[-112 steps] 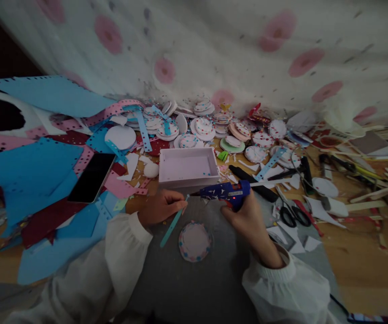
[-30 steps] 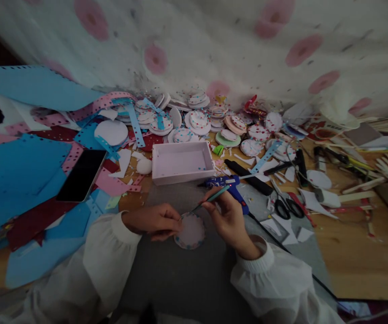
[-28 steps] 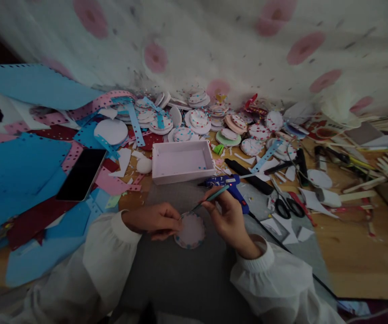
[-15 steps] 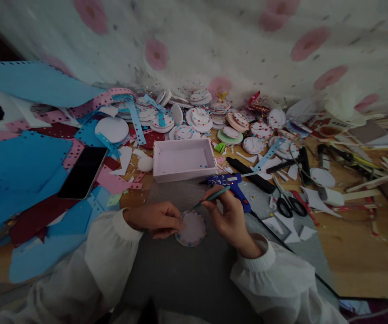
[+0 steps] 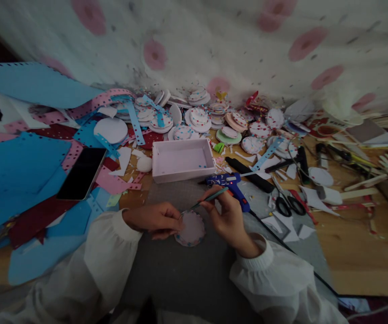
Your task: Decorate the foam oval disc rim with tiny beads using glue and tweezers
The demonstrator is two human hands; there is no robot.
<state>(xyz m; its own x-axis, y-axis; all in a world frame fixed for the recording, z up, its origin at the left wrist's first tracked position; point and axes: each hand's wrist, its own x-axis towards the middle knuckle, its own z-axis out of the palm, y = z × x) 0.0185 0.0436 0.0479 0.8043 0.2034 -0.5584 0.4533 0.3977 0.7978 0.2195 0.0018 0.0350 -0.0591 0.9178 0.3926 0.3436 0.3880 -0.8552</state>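
Observation:
A pale round disc [image 5: 193,228] with a scalloped trim of small blue and red dots lies on the dark grey mat [image 5: 176,279]. At its left rim, my left hand [image 5: 162,220] is closed, thumb and fingertips pinching the edge. My right hand [image 5: 224,218] grips slim teal tweezers [image 5: 216,194] like a pen, to the upper right of the disc. Their fine tip reaches the disc's upper left rim beside my left fingertips. What lies right at the tip is too small to make out.
Beyond my hands stands a pink open box [image 5: 183,158]. A blue glue gun [image 5: 229,182] rests near my right hand, its cord trailing right. Scissors [image 5: 290,204] lie further right. A phone [image 5: 82,173] sits on blue sheets at left. Several decorated discs [image 5: 197,118] are piled behind.
The tweezers and my right hand have shifted very slightly left. My left hand stays at the disc's rim, and the whole view has drifted a little.

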